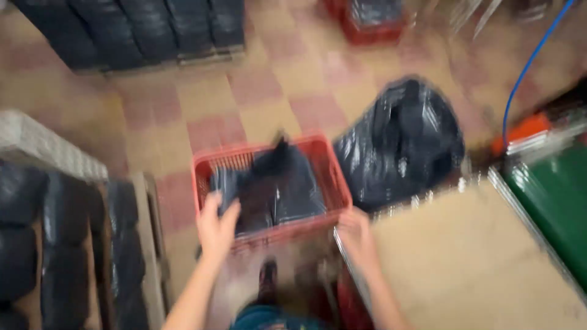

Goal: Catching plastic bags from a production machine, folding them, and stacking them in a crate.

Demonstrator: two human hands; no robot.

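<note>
1. The left hand [215, 227] reaches forward from a bare forearm and lies on the near left part of a red plastic basket [327, 168]. Its fingers curl over the rim onto a dark packet [227, 183] inside. The frame is too blurred to tell whether they actually pinch the packet or only rest on it.

2. The right hand [356, 235] stretches out at the basket's near right corner, fingers bent and close together against the rim. Whether it grips the rim or only touches it cannot be told.

3. The basket sits between the two hands and just beyond them, above a tiled floor [269, 91]. It has lattice walls and holds dark, glossy wrapped packets, with one dark bundle [275, 162] poking up above the far rim.

4. Beyond the right hand and a little to its right, a full black plastic bag [400, 143] stands on the floor, just beside the basket's right wall.

5. To the right of the right hand lies a flat tan surface [465, 256] with a shiny metal edge; a green panel [553, 189] lies farther right.

6. To the left of the left hand, stacked dark packets [36, 238] fill a wooden rack.

7. Far beyond both hands, more dark stacks [140, 30] sit on a pallet, and a second red basket [373, 21] stands near the top edge.
</note>
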